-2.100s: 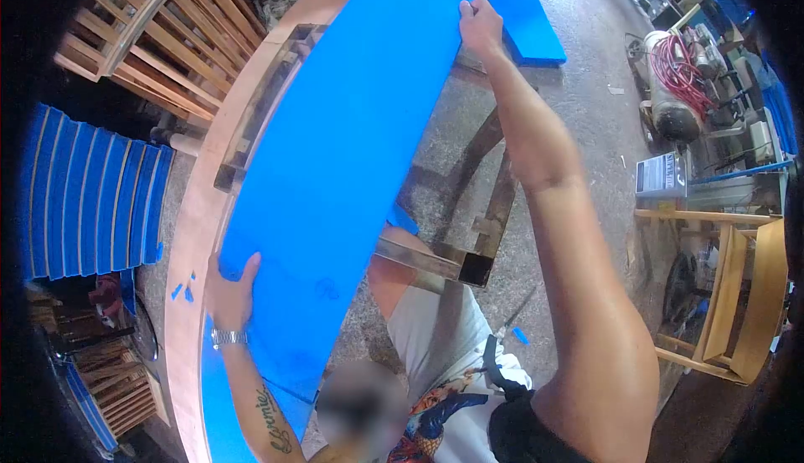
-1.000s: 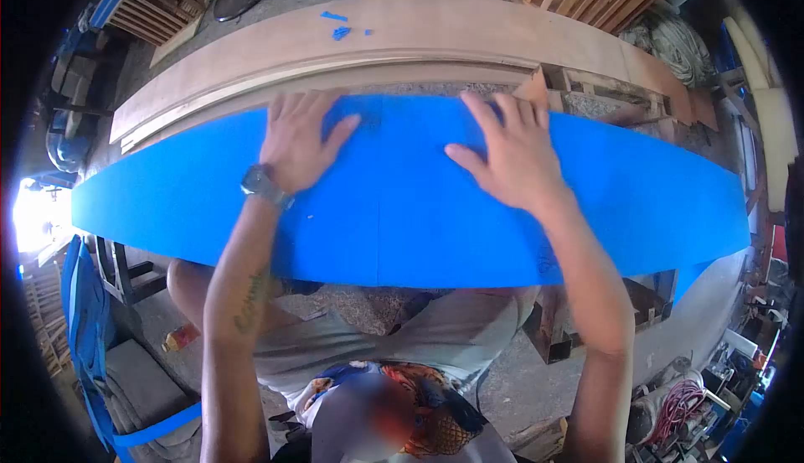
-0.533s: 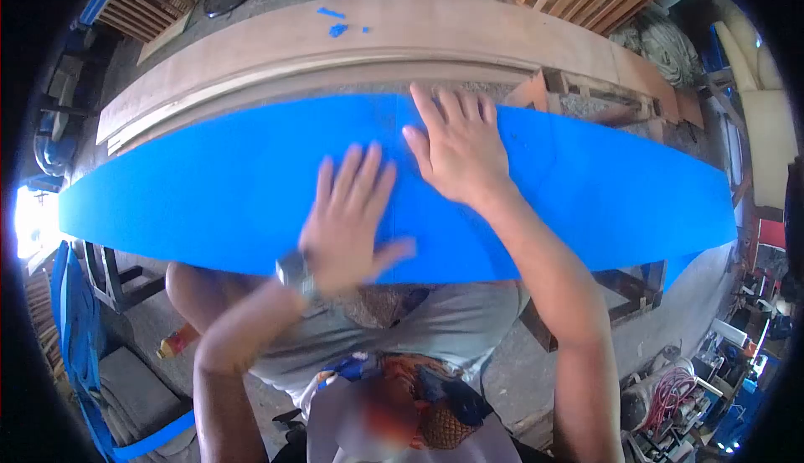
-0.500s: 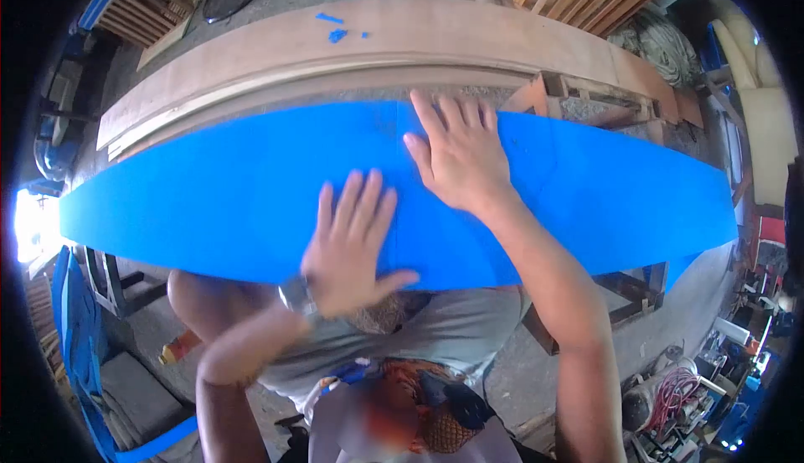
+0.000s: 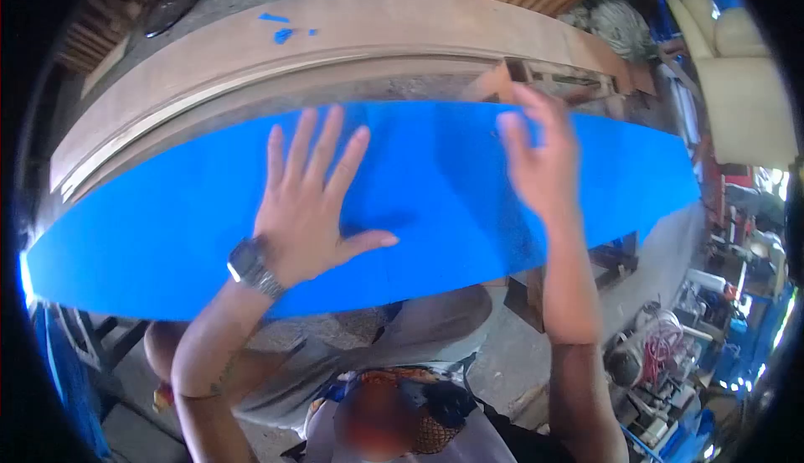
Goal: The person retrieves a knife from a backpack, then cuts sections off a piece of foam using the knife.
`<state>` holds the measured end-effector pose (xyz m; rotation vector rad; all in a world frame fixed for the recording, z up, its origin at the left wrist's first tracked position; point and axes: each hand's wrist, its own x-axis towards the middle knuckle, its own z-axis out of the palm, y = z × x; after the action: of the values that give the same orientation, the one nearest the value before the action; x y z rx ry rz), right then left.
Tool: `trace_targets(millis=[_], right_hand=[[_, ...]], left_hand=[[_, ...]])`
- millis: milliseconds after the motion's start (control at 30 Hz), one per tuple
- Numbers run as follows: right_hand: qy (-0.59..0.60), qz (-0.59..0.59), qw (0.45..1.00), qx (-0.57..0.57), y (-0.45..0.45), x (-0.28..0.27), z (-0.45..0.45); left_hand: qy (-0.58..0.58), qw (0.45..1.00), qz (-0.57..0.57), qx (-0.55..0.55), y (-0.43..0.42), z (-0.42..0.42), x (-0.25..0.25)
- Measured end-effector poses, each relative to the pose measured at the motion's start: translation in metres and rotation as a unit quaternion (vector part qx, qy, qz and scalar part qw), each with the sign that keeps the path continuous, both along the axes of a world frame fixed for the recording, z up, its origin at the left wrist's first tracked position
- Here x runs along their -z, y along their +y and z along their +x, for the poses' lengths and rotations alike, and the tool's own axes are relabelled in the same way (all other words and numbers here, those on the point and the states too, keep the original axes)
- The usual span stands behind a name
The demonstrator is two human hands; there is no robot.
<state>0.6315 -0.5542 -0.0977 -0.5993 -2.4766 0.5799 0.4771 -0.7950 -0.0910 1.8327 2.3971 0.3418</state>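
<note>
A long bright-blue panel (image 5: 419,195), tapering toward both ends, stretches across the view in front of me, above my lap. My left hand (image 5: 306,199) lies over its left-middle part, palm down, the fingers spread and the thumb out to the side. A metal watch (image 5: 249,263) is on that wrist. Over the right part of the panel is my right hand (image 5: 548,157), smeared by motion, its thumb apart from slightly bent fingers. It seems raised off the surface, with a shadow on the blue beside it. Nothing shows in either hand.
Behind the panel lies a long curved plywood board (image 5: 360,23) with small blue scraps (image 5: 283,36) on it. A wooden frame (image 5: 578,86) stands at the back right. Tools and a coiled pinkish hose (image 5: 662,341) clutter the right side. A cream chair (image 5: 741,103) stands beyond.
My right hand has moved right and turned more upright, its fingers less flat. The left hand has shifted up and slightly left onto the panel. The whole view has swung.
</note>
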Motion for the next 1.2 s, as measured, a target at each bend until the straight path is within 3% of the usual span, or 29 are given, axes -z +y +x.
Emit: trace_targets(millis=[33,100,200,300,400,467,567,633,700,767,800,867,900,933,967,1000,1033,1067,1100,1200], right_hand=[[0.002,-0.084,0.992,0.095,0.008,-0.009,0.02],[-0.163,-0.188,0.944,0.217,0.003,-0.013,0.054],[-0.147,-0.027,0.959,0.239,-0.02,0.006,0.045],[-0.132,0.019,0.952,0.275,-0.008,0.026,0.036],[-0.247,0.004,0.935,0.255,-0.004,0.014,0.024],[-0.299,-0.099,0.923,0.222,0.012,-0.011,0.016],[-0.293,-0.295,0.885,0.211,0.053,-0.093,-0.029],[-0.185,-0.401,0.877,0.19,0.099,-0.166,-0.069],[-0.16,-0.313,0.922,0.16,0.145,-0.263,-0.117],[0.028,-0.328,0.941,-0.075,0.223,-0.363,-0.122],[0.108,-0.359,0.905,-0.203,0.246,-0.407,-0.127],[0.205,-0.348,0.906,-0.129,0.266,-0.433,-0.115],[0.163,-0.207,0.964,-0.022,0.265,-0.409,-0.113],[0.106,-0.074,0.986,0.102,0.263,-0.386,-0.111],[-0.089,0.009,0.99,0.109,0.271,-0.328,-0.086],[-0.284,0.086,0.949,0.106,0.271,-0.266,-0.063],[-0.144,-0.094,0.983,0.06,0.201,-0.21,-0.056],[-0.308,-0.105,0.943,0.064,0.178,-0.175,-0.045],[-0.334,-0.11,0.934,-0.056,0.18,-0.129,-0.021],[-0.388,-0.107,0.912,-0.075,0.145,-0.029,0.032]], left_hand=[[-0.011,1.0,-0.017,0.015,0.007,-0.001,0.007],[-0.037,0.998,-0.03,0.05,0.022,-0.007,0.02],[-0.05,0.996,-0.04,0.063,0.016,-0.003,0.022],[-0.084,0.994,-0.047,0.059,0.016,-0.005,0.025],[-0.097,0.991,-0.073,0.062,0.017,-0.007,0.027],[-0.106,0.987,-0.099,0.065,0.017,-0.009,0.028],[-0.109,0.987,-0.101,0.066,0.017,-0.008,0.029],[-0.12,0.984,-0.112,0.065,0.017,-0.01,0.032],[-0.126,0.982,-0.129,0.06,0.019,-0.01,0.024],[-0.118,0.984,-0.124,0.054,0.023,-0.01,0.025],[-0.12,0.984,-0.125,0.051,0.024,-0.009,0.027],[-0.131,0.983,-0.12,0.051,0.02,-0.008,0.025],[-0.139,0.985,-0.092,0.043,0.016,-0.009,0.026],[-0.143,0.987,-0.061,0.034,0.011,-0.009,0.032],[-0.147,0.989,-0.029,0.024,0.014,-0.012,0.039],[-0.17,0.985,0.002,-0.026,0.023,-0.02,0.028],[-0.184,0.981,-0.026,-0.053,0.035,-0.029,0.009],[-0.193,0.976,-0.054,-0.084,0.054,-0.043,-0.008],[-0.184,0.972,-0.067,-0.126,0.077,-0.06,-0.007],[-0.243,0.957,-0.158,-0.023,0.088,-0.067,0.019]])
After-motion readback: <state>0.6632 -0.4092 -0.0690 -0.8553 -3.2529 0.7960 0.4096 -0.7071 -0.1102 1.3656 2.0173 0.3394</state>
